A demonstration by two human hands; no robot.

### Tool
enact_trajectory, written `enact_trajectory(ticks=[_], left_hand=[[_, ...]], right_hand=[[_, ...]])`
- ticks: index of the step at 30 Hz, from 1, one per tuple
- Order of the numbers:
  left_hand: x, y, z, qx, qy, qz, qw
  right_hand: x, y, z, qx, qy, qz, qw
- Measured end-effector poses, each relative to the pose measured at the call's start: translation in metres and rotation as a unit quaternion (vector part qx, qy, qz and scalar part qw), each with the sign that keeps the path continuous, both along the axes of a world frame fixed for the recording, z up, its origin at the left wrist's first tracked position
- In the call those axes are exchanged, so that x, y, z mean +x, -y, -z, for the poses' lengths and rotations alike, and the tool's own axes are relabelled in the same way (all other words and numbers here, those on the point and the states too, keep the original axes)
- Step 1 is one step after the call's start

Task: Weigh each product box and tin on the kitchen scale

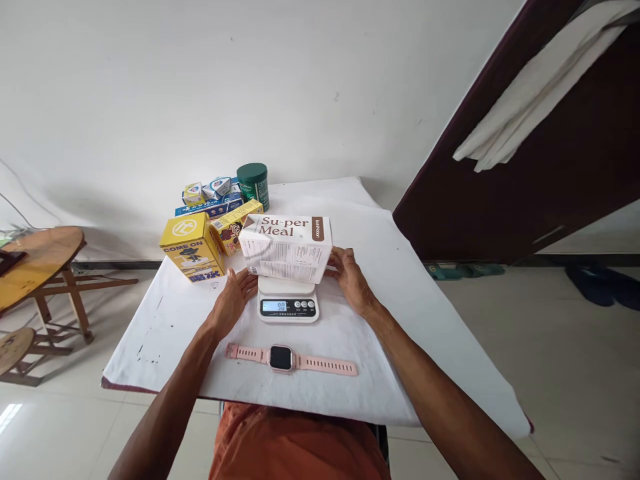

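One "Su-per Meal" box

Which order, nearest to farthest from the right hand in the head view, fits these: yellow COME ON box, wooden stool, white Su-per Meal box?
1. White Su-per Meal box: immediately left of the right hand.
2. Yellow COME ON box: farther left, on the white-covered table.
3. Wooden stool: far left, on the floor.

White-clothed table is bearing a scale mid-left; pink watch is lying near; yellow box is standing left, green tub far.
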State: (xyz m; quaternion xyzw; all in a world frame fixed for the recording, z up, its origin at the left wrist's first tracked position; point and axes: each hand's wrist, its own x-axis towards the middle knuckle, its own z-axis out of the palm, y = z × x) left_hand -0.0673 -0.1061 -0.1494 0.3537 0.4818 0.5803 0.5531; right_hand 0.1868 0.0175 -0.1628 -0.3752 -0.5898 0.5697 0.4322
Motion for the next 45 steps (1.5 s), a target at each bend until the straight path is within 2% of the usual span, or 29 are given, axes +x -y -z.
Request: enact_trajectory(ticks=[3, 5, 10, 13, 18, 23, 28, 36, 45], left_hand=[[-0.001, -0.002, 0.000, -0.021, 0.003, 0.001, 1.000], [-0.002, -0.002, 0.000, -0.032, 0.004, -0.008, 0.999], [-0.012, 0.009, 0.002, -0.031, -0.016, -0.043, 0.998], [-0.021, 0.020, 0.004, -0.019, -0.054, -0.044, 0.997], [-0.025, 0.027, 0.008, -0.030, -0.145, -0.050, 0.988], [-0.020, 0.026, 0.009, 0.011, -0.222, -0.056, 0.973], [-0.017, 0.031, 0.006, 0.025, -0.233, -0.055, 0.971], [-0.015, 0.032, 0.005, 0.025, -0.242, -0.079, 0.967], [-0.015, 0.033, 0.007, 0.018, -0.246, -0.085, 0.965]], right_hand=[[0.007, -0.003, -0.010, 0.014, -0.037, 0.022, 0.999], [0.013, -0.004, -0.022, 0.050, -0.025, 0.025, 0.998], [0.019, -0.003, -0.058, 0.134, 0.030, -0.010, 0.990], [0.013, -0.002, -0.069, 0.146, 0.032, -0.017, 0.989], [-0.001, 0.003, -0.064, 0.141, 0.044, -0.009, 0.989], [-0.007, 0.006, -0.050, 0.138, 0.035, 0.001, 0.990], [-0.008, 0.007, -0.043, 0.132, 0.044, 0.005, 0.990], [-0.008, 0.014, -0.045, 0.134, 0.077, 0.015, 0.988], [-0.003, 0.009, -0.043, 0.147, 0.128, 0.036, 0.980]])
